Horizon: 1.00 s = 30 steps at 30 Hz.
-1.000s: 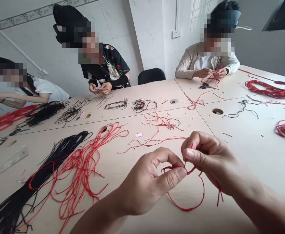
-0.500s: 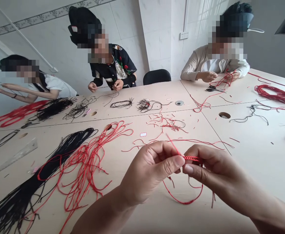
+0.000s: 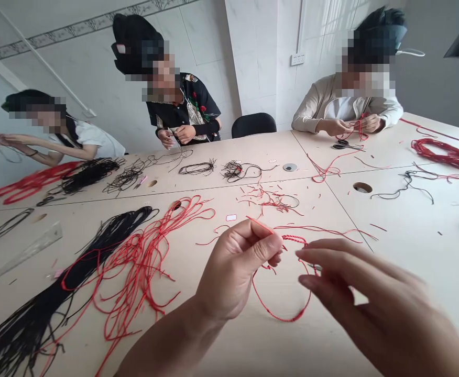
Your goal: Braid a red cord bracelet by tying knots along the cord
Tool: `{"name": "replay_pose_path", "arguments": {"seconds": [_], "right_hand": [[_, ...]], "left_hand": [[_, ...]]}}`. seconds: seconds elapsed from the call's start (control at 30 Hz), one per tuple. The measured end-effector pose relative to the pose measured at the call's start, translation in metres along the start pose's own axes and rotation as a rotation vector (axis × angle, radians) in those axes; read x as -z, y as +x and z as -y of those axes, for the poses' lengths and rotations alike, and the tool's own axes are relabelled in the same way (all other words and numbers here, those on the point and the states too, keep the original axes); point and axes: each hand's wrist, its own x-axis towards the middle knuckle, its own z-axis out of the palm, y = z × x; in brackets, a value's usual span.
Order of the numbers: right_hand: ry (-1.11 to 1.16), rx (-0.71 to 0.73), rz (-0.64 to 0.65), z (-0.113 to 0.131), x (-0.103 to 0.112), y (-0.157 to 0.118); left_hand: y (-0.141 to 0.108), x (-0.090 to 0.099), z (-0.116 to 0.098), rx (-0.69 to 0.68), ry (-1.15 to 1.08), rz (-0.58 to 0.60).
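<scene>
My left hand (image 3: 239, 262) is closed, with thumb and forefinger pinching a red braided cord bracelet (image 3: 294, 238). A short red cord end sticks up past the fingers, and the rest of the bracelet hangs below in a loop with small knots. My right hand (image 3: 371, 288) is just to the right, thumb and fingers apart around the loop's right side. A small silvery bit (image 3: 315, 267) shows by its fingers; I cannot tell what it is or whether the hand touches it.
A bundle of black cords (image 3: 91, 254) and loose red cords (image 3: 143, 251) lie on the left, beside a clear ruler (image 3: 25, 251). Red scraps (image 3: 269, 199) are scattered beyond my hands. Three people work across the table; scissors (image 3: 347, 145) lie near one.
My right hand has let go of the braid and drawn back with its fingers spread. My left hand has shifted slightly left with the bracelet, whose loop now hangs more in view.
</scene>
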Motion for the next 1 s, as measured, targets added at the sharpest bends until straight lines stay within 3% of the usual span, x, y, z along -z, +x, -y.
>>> {"name": "replay_pose_path", "arguments": {"seconds": [0.13, 0.27, 0.4, 0.5, 0.63, 0.77, 1.0], "right_hand": [[0.124, -0.051, 0.091, 0.002, -0.012, 0.001], [0.232, -0.056, 0.18, 0.002, -0.014, 0.003], [0.199, -0.031, 0.165, -0.001, -0.004, 0.004], [0.207, -0.063, 0.085, -0.006, 0.008, 0.006], [0.294, -0.123, -0.028, -0.014, 0.019, 0.008], [0.339, -0.164, 0.043, -0.014, 0.017, 0.011], [0.346, -0.17, 0.115, -0.007, 0.014, 0.015]], "left_hand": [[-0.005, 0.002, 0.004, -0.044, 0.079, 0.044], [-0.006, 0.002, 0.007, -0.106, 0.086, -0.003], [-0.001, 0.0, 0.001, 0.004, -0.072, 0.016], [0.002, 0.002, -0.005, 0.091, -0.153, 0.036], [-0.001, 0.005, -0.005, 0.088, 0.014, 0.111], [-0.004, 0.006, -0.002, 0.113, 0.193, 0.183], [-0.001, 0.002, 0.0, 0.204, 0.172, 0.237]]}}
